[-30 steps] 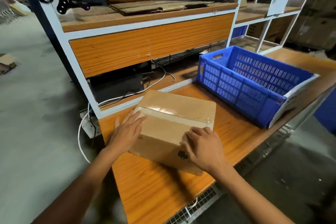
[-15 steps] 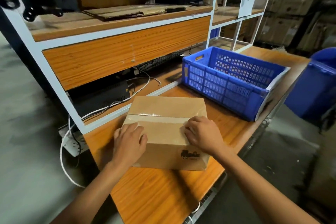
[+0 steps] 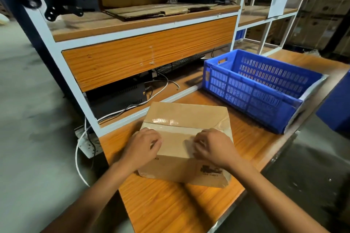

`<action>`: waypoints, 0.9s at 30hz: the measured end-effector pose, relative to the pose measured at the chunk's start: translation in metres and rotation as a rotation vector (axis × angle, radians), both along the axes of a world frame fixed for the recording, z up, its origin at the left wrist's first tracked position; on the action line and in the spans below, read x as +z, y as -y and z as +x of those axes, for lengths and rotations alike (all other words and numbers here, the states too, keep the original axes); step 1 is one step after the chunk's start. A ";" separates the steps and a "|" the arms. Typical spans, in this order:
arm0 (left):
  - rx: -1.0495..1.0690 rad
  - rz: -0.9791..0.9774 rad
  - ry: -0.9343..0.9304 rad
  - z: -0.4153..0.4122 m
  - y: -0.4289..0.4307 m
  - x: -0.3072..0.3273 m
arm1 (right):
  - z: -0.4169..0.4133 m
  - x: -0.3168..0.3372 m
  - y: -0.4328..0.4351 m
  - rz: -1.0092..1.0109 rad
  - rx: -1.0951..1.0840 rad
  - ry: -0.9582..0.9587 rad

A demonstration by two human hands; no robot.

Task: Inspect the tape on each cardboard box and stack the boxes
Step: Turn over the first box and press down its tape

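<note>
A brown cardboard box [image 3: 187,113] lies flat on the orange table [image 3: 170,204], near its front left corner. A glossy strip of clear tape [image 3: 170,121] runs across the box's top seam and down its right end. My left hand [image 3: 143,146] rests on the top near the left edge, fingers bent, tips on the cardboard. My right hand [image 3: 215,148] rests on the top near the right side, bent fingertips touching the surface just below the tape. Neither hand wraps round the box.
A blue slotted plastic crate [image 3: 251,89] stands on the table to the right of the box. Behind is a white-framed shelf unit [image 3: 147,26] with flattened cardboard on top, a black device and cables underneath. A blue bin [image 3: 337,108] sits off the table's right edge.
The box was turned square to me and my view moved closer. My left hand moved from the box's left side onto its top; my right hand stayed on top near the tape.
</note>
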State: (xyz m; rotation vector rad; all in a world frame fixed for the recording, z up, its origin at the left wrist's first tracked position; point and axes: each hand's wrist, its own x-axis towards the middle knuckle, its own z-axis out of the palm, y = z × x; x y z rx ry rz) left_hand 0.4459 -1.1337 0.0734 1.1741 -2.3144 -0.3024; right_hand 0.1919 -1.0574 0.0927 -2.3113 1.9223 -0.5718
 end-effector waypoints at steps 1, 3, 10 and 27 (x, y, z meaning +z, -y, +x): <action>-0.013 0.028 0.044 0.002 0.008 0.004 | 0.001 0.002 0.006 0.011 0.021 0.013; -0.014 0.142 0.194 0.002 0.018 0.006 | 0.005 -0.002 0.016 0.087 0.057 -0.037; 0.012 0.309 0.563 -0.006 0.024 0.007 | 0.019 -0.013 0.023 0.318 0.023 -0.184; -0.152 0.502 0.883 -0.023 0.091 0.038 | 0.025 0.011 0.090 0.686 0.098 -0.317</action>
